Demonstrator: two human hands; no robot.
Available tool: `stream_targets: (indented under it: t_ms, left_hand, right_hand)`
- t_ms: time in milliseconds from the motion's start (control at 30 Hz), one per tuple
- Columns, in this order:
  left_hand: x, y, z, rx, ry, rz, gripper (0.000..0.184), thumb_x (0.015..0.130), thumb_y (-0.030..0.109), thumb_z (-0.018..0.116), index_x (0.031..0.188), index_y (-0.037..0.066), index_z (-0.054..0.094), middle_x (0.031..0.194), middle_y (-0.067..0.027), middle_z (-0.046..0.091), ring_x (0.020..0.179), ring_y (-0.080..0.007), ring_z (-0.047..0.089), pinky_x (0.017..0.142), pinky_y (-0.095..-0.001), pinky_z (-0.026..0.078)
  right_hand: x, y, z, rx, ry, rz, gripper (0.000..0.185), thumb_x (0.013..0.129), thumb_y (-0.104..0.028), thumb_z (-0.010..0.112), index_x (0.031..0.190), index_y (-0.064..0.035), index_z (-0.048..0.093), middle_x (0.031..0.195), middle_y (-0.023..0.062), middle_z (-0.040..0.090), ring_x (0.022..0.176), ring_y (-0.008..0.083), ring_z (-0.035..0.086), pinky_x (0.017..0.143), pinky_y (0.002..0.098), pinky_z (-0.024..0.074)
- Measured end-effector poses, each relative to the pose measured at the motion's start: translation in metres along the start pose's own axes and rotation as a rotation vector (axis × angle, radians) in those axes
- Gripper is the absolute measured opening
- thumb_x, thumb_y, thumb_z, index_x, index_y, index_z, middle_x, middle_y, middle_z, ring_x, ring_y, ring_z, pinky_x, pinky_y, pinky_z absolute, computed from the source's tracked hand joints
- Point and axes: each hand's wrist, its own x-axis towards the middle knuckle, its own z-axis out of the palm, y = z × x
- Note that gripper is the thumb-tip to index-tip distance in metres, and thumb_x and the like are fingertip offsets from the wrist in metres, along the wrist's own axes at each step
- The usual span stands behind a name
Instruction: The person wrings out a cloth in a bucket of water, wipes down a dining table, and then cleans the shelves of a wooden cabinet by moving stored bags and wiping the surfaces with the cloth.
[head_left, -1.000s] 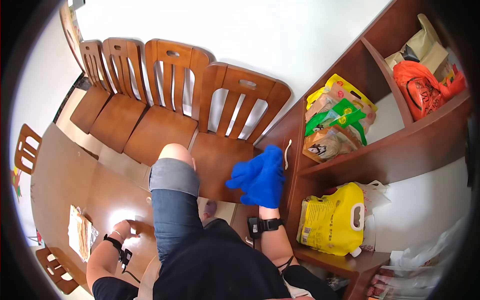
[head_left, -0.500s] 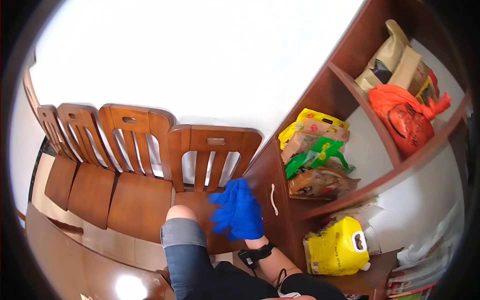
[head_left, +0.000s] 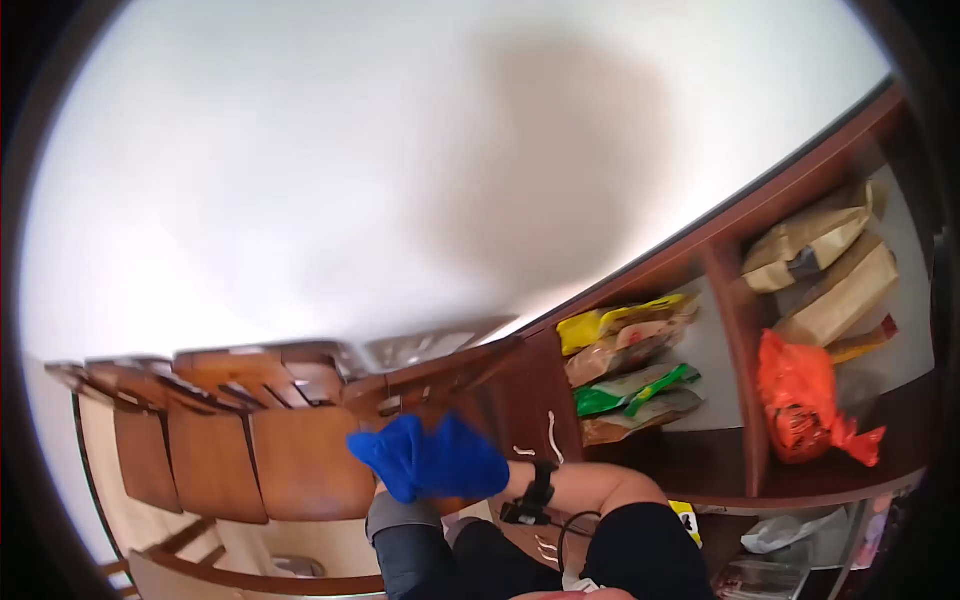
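Note:
A fluffy blue cloth item, like a glove or mitt [head_left: 405, 452], covers my right hand [head_left: 465, 465] from the wrist on, so the fingers themselves are hidden. Several soft lobes of it point left, over the seat of the nearest wooden chair and just above my knee. A black band with a small box and a cable is strapped round my right wrist. My left hand is out of view.
A row of wooden chairs [head_left: 305, 460] stands along the white wall [head_left: 250, 180]. At the right is a dark wooden cabinet [head_left: 735, 370] holding food packs [head_left: 630, 350], paper bags [head_left: 845, 290] and a red plastic bag [head_left: 800, 400]. A table edge [head_left: 260, 578] shows at the bottom.
The view has swung up toward the wall, and the chairs sit lower in it. My left hand has left the view. The blue item has turned from pointing up to pointing left.

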Motion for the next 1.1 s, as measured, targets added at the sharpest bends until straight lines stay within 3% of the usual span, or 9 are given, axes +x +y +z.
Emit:
stream_targets:
  t_ms: [167,200,233,300,400,700,800,933,1100]
  left_hand:
    - [0.111,-0.030,-0.089,-0.118,-0.360,-0.186,0.047,0.070,0.041,0.072,0.106,0.011,0.064,0.096,-0.0154,0.066,0.094,-0.0295,0.062,0.083,-0.0378,0.050]
    - [0.101,-0.014,-0.126,-0.012,-0.118,0.101,0.044,0.070,0.039,0.070,0.103,0.010,0.063,0.094,-0.0162,0.066,0.093,-0.0341,0.061,0.080,-0.0392,0.049]
    - [0.073,0.037,-0.189,0.090,0.121,0.394,0.041,0.070,0.037,0.069,0.100,0.009,0.063,0.091,-0.0170,0.066,0.091,-0.0388,0.060,0.078,-0.0407,0.048]
    - [-0.029,0.200,-0.292,0.179,0.332,0.398,0.033,0.071,0.029,0.067,0.094,0.005,0.061,0.088,-0.0177,0.065,0.085,-0.0399,0.060,0.074,-0.0408,0.048]
    - [-0.071,0.326,-0.358,0.224,0.411,0.536,0.033,0.075,0.028,0.067,0.095,0.003,0.060,0.086,-0.0169,0.065,0.081,-0.0342,0.062,0.072,-0.0383,0.049]
    - [-0.264,0.677,-0.424,0.345,0.626,1.468,0.029,0.077,0.015,0.070,0.101,0.004,0.058,0.091,-0.0135,0.062,0.084,-0.0305,0.060,0.074,-0.0364,0.049]
    - [-0.300,0.730,-0.409,0.370,0.791,1.892,0.035,0.074,0.015,0.072,0.103,0.005,0.056,0.100,-0.0143,0.059,0.091,-0.0330,0.057,0.077,-0.0387,0.047]
    - [-0.338,0.767,-0.397,0.371,0.952,2.082,0.046,0.071,0.018,0.075,0.110,0.005,0.055,0.115,-0.0179,0.053,0.101,-0.0341,0.054,0.087,-0.0389,0.044]
    - [-0.358,0.820,-0.401,0.227,1.017,2.200,0.054,0.071,0.022,0.075,0.116,0.005,0.052,0.128,-0.0227,0.039,0.115,-0.0383,0.042,0.092,-0.0409,0.039]
  right_hand:
    - [0.001,0.045,-0.107,0.463,0.189,0.254,0.013,0.086,-0.022,0.054,0.090,-0.0097,0.051,0.075,0.0090,0.052,0.051,0.0146,0.047,0.036,0.0292,0.0314]
    - [-0.006,0.054,-0.125,0.470,0.204,0.313,0.014,0.087,-0.023,0.053,0.090,-0.0095,0.051,0.076,0.0092,0.052,0.051,0.0145,0.047,0.037,0.0290,0.0314]
    - [-0.013,0.061,-0.141,0.481,0.220,0.369,0.014,0.087,-0.023,0.052,0.090,-0.0094,0.051,0.077,0.0093,0.053,0.052,0.0143,0.047,0.037,0.0289,0.0315]
    - [-0.027,0.077,-0.174,0.451,0.254,0.466,0.015,0.088,-0.024,0.051,0.090,-0.0090,0.051,0.080,0.0096,0.054,0.052,0.0140,0.046,0.037,0.0287,0.0315]
    - [-0.051,0.100,-0.216,0.310,0.272,0.593,0.017,0.089,-0.025,0.048,0.090,-0.0085,0.052,0.083,0.0100,0.055,0.054,0.0135,0.046,0.038,0.0283,0.0317]
    - [-0.108,0.130,-0.290,-0.666,0.056,0.702,0.023,0.093,-0.028,0.042,0.091,-0.0072,0.053,0.092,0.0110,0.059,0.056,0.0122,0.044,0.039,0.0273,0.0319]
    - [-0.101,0.125,-0.378,1.509,0.635,1.121,0.021,0.093,-0.020,0.047,0.094,-0.0016,0.057,0.079,0.0065,0.064,0.059,0.0101,0.056,0.044,0.0255,0.0426]
    - [-0.099,0.108,-0.420,0.834,0.498,0.981,0.020,0.091,-0.020,0.048,0.093,-0.0023,0.058,0.077,0.0056,0.064,0.059,0.0102,0.056,0.046,0.0250,0.0430]
    - [-0.095,0.102,-0.455,0.765,0.480,1.098,0.019,0.090,-0.020,0.050,0.092,-0.0033,0.059,0.076,0.0045,0.064,0.059,0.0105,0.057,0.048,0.0243,0.0434]
